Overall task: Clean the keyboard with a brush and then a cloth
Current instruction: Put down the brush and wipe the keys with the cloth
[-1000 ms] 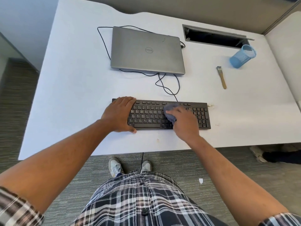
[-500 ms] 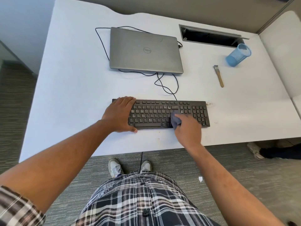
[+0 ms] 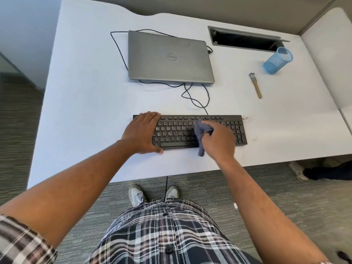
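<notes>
A black keyboard (image 3: 179,131) lies near the front edge of the white desk (image 3: 85,111). My left hand (image 3: 142,132) rests flat on its left end, fingers straight, thumb at the front edge. My right hand (image 3: 217,140) grips a bunched grey cloth (image 3: 201,133) over the keys right of the middle; a tail of cloth hangs down past the keyboard's front edge. A small brush (image 3: 255,84) with a wooden handle lies on the desk to the far right, well apart from both hands.
A shut grey laptop (image 3: 169,58) sits behind the keyboard, with black cables (image 3: 194,96) looping between them. A blue mesh cup (image 3: 278,60) stands near an open cable slot (image 3: 245,40). Crumbs lie by the keyboard's right end.
My right hand has swept the cloth across the keys, down toward the front edge and back up over the middle rows. My left hand has stayed on the keyboard's left end.
</notes>
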Demonstrator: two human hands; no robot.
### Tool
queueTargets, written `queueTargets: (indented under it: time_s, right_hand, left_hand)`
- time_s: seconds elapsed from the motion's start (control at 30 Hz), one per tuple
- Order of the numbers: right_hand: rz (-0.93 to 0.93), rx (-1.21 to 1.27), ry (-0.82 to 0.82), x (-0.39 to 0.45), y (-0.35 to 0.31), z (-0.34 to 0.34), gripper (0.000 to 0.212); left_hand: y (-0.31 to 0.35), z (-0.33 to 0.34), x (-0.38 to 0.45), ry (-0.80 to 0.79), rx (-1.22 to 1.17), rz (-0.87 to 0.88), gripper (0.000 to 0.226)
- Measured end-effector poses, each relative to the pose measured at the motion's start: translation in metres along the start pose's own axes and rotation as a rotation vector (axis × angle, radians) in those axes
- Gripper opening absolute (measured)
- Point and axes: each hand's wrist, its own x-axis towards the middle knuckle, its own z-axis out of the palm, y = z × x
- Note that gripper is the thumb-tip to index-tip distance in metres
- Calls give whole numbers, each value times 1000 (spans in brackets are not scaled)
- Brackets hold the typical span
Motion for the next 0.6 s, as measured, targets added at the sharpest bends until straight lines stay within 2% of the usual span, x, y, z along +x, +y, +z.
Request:
queueTargets:
  time_s: [0.1,0.17,0.23,0.37,0.53,0.6]
  right_hand:
    - [-15,-139,17,-1,7,15,23]
    - [-83,-168,6,-14,1,35,25]
    - [-155,-92,-44,-27,-11,48,31]
    - [-276,94,-257,-40,-32,58,38]
    - [-184,105,-60,8,-29,23,43]
    - [-201,54,-55,27,-26,5,48]
  left_hand:
    - [-2,1,1,3,-14,1,143]
    - [-2,2,1,11,-11,5,143]
    - [-3,3,1,24,-5,22,142]
    - [-7,4,1,61,-28,60,136]
    - [-17,2,-2,-32,-14,89,140]
    - [-26,-2,-6,-28,-5,81,143]
